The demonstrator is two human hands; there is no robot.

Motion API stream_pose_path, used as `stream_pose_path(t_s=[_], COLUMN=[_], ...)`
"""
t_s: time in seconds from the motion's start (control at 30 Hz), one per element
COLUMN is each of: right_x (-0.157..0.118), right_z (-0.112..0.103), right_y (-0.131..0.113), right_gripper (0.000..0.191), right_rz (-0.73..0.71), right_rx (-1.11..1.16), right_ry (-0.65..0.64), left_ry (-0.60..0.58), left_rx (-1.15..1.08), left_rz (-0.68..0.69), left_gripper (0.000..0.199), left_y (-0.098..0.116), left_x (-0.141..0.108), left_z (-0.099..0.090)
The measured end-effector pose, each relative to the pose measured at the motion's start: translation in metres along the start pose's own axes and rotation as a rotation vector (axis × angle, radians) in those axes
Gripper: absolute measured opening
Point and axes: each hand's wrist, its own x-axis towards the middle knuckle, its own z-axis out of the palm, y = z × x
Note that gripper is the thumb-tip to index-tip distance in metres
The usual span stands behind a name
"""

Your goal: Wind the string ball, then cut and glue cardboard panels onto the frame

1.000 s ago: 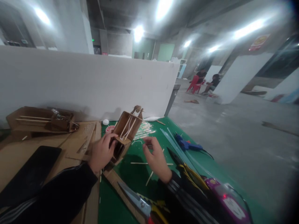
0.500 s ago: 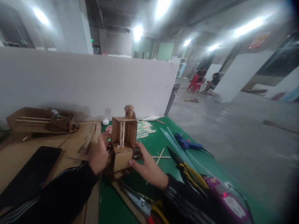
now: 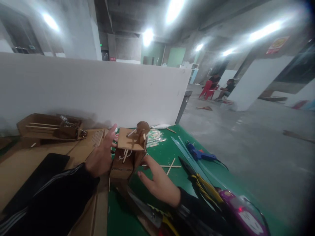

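Note:
A small cardboard box with an open front stands between my hands. Its top flap faces up and carries a round cardboard piece and short sticks. Inside the opening, thin wooden sticks and a white string show. My left hand is at the box's left side, fingers spread and pointing up. On the right side, my right hand has its fingers against the box, partly hidden behind it, while its thumb stands apart from the cardboard. Whether the box rests fully on the table I cannot tell.
Scissors, yellow-handled pliers, clear glue sticks and a blue glue gun lie to the right on the green table. Crossed sticks lie nearby. At left are a black phone and another cardboard model.
The box has tilted so that its top now shows and its opening looks foreshortened. My left fingers have spread upward, and my right thumb has come away from the box front.

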Motion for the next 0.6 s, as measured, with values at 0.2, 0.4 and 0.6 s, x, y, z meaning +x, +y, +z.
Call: stream_pose_path(t_s=[0.2,0.4,0.6], right_x=[0.013,0.047,0.079], right_z=[-0.004,-0.016,-0.023], right_y=[-0.009,-0.005,-0.017], right_gripper=[0.011,0.041,0.02], right_rz=[0.032,0.117,0.078], right_rx=[0.025,0.124,0.175], right_ry=[0.096,0.265,0.079], left_ry=[-0.135,-0.093,-0.046], left_rx=[0.118,0.085,0.139], left_rz=[0.084,0.163,0.25], left_gripper=[0.069,0.076,0.089], left_y=[0.007,-0.002,-0.016], left_x=[0.003,0.0,-0.008], left_z=[-0.005,-0.006,-0.005])
